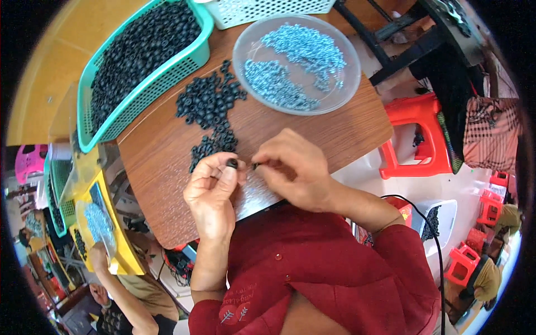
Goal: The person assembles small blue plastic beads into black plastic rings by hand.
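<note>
My left hand is closed, palm up, with a small round black plastic part pinched between thumb and fingers. Just to its right, my right hand has its thumb and fingers pressed together around a tiny dark piece, whose kind is too small to make out. The two hands are close but apart, over the near part of the brown wooden table. Beyond my left hand lies a loose pile of black ring-like parts. A clear round tray holds two heaps of small shiny bluish pieces.
A teal basket full of black parts stands at the far left, with a white basket behind. Right of the table is a red stool. A black cable runs down my right side. At lower left, another person's arm reaches toward a yellow table.
</note>
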A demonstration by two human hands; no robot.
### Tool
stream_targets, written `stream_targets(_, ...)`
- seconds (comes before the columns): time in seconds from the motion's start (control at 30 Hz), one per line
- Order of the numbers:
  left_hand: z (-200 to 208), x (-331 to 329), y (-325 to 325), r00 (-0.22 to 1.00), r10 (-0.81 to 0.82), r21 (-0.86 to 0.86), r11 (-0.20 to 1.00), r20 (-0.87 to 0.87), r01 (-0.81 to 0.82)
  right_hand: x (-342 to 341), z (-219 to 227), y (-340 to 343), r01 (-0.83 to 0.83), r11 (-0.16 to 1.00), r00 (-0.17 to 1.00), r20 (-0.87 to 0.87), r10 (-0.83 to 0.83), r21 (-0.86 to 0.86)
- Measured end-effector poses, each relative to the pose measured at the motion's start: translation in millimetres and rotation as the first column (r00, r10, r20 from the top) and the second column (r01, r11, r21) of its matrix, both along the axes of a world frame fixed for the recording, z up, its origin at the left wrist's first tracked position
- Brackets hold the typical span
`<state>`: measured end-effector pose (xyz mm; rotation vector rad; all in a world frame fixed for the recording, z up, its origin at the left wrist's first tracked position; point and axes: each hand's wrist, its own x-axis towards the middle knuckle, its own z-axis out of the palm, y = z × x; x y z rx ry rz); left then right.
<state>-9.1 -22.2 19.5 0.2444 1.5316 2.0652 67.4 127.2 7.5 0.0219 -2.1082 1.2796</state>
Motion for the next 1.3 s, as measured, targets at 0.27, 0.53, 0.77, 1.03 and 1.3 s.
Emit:
stream_targets(0.27, -17, 1, 22, 0.816, -0.166, 0.295, 0.956, 0.554, -0.006, 6, 2, -2, 0.015, 0.897, 0.995, -0.094, 0.029, 0.442)
stream_targets(0.53, -21, 0, 20, 0.765, -0.270, 0.333, 0.940, 0.584, 0.078, 19, 14, 83, 0.275, 0.751, 0.956, -0.088, -0.280, 0.601)
stream_targets(0.77, -20, 4, 24, 0.776, -0.299, 0.298, 0.943, 0.556, 0.149, 15, 15, 180, 0.145, 0.547, 0.842, 0.187, -0.506, 0.825)
stream_targets(1.03, -22, 7, 28, 0.757, -0.318, 0.314, 0.936, 0.571, 0.157, -30, 22, 173, -0.306, 0.450, 0.614, 0.535, -0.581, 0.839)
stream_targets(1.3, -24, 5, 29, 0.757, -0.306, 0.312, 0.939, 0.578, 0.142, -24, 16, 193, -0.336, 0.544, 0.629, 0.613, -0.478, 0.769)
